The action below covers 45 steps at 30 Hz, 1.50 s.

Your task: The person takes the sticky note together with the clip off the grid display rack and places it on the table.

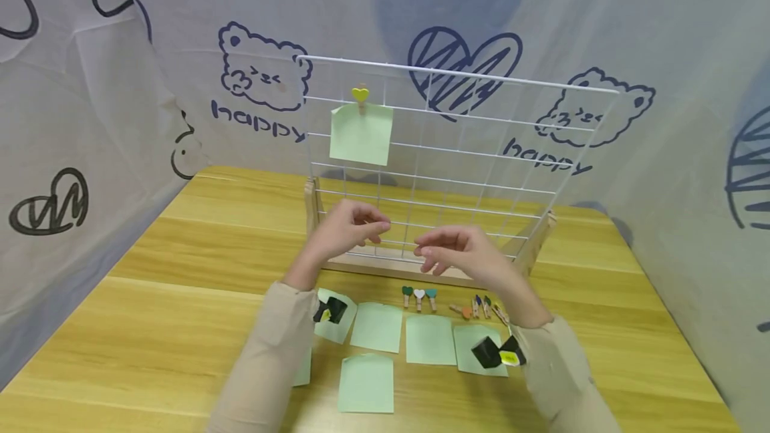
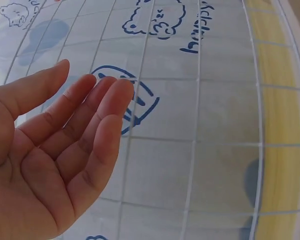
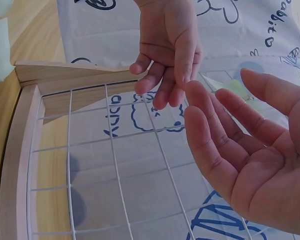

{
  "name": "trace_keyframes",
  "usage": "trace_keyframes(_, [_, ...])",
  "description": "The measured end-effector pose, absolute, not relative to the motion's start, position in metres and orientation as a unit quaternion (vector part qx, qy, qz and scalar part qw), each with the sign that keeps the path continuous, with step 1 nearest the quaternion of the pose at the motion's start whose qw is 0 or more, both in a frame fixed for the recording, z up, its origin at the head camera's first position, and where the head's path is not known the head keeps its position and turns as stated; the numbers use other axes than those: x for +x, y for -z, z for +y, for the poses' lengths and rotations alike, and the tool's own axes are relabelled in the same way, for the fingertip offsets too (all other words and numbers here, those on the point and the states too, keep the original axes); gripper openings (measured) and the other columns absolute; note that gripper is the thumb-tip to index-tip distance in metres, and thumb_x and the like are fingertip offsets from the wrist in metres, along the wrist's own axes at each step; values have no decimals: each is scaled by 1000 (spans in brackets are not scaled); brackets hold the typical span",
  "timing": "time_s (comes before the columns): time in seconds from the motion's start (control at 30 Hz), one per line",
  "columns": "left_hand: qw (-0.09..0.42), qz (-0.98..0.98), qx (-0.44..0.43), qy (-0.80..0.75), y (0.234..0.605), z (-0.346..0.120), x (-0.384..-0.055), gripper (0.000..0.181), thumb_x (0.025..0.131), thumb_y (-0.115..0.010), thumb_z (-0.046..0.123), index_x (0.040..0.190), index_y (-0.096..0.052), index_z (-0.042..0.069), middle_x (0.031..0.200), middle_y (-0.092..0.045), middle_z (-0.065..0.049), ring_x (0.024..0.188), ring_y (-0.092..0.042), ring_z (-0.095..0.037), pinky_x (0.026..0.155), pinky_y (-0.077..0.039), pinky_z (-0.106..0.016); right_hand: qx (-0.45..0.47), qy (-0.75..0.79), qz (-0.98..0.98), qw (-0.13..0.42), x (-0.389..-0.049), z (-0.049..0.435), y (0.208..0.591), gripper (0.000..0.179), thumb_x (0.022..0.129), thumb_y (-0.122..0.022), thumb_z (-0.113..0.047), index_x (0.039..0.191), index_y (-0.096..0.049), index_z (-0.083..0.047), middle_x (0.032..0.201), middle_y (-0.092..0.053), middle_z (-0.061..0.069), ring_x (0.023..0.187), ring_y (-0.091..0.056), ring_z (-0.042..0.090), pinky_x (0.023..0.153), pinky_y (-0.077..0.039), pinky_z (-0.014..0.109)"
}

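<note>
Both hands hover in front of a white wire grid point(image 1: 457, 149) that stands in a wooden base point(image 1: 397, 266). My left hand point(image 1: 349, 226) has loosely bent fingers and holds nothing; in the left wrist view its palm point(image 2: 55, 155) is bare. A short gap to the right, my right hand point(image 1: 460, 252) is likewise relaxed, with nothing in its palm point(image 3: 255, 170). Above them, a pale green sticky note point(image 1: 361, 135) hangs from the grid's upper left, held by a clothespin with a yellow heart point(image 1: 360, 94).
On the table below the hands lie several green notes, among them one in front point(image 1: 365, 385) and one in the middle point(image 1: 430, 339). Small heart clothespins point(image 1: 419, 296) stand in a row, with more, one orange point(image 1: 466, 312), to the right. A printed cloth hangs behind.
</note>
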State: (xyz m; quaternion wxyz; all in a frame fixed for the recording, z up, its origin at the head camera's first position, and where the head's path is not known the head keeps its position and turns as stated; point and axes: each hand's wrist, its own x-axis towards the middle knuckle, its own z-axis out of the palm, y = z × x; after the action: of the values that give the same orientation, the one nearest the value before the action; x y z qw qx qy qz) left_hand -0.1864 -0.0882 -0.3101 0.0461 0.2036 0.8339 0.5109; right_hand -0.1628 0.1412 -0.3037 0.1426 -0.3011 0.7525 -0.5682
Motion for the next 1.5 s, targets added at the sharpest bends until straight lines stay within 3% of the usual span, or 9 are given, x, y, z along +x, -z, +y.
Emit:
trace_keyframes(0.3, [17,843,193,-502,292,-96,-183,20,87,-60,14,98,-64,-1,82,-64,-8,71,-59,-19,64,-51,-32,-299,585,741,143,-174,133,295,26,89,-54,-7,108,-54,12,95,-63,14,74,-63,24,66,-53,38])
trace_keyframes(0.6, [-33,835,228,-499,277,-101,-180,15,85,-61,10,92,-65,-3,78,-64,-8,68,-59,-18,61,-50,-29,-291,591,742,127,-181,128,287,23,88,-53,-3,107,-56,11,98,-61,19,75,-62,25,64,-53,37])
trace_keyframes(0.9, [-72,833,242,-492,263,-102,-181,13,86,-60,9,91,-66,-2,79,-64,-8,68,-58,-18,62,-50,-29,-276,624,726,82,-187,122,281,24,88,-54,-3,107,-54,12,96,-63,10,74,-62,20,63,-53,32])
trace_keyframes(1.13, [-96,834,234,-490,250,-102,-180,14,86,-61,10,91,-66,-2,83,-64,-9,68,-56,-18,62,-48,-28,-271,633,724,40,-190,115,273,24,88,-54,-2,106,-54,14,96,-62,10,74,-62,18,62,-53,29])
trace_keyframes(1.5, [-135,822,223,-507,239,-98,-182,13,85,-61,8,91,-66,-2,84,-65,-10,65,-54,-18,58,-46,-25,-262,652,711,19,-192,105,265,26,89,-53,-3,110,-52,12,101,-61,12,74,-61,17,62,-52,27])
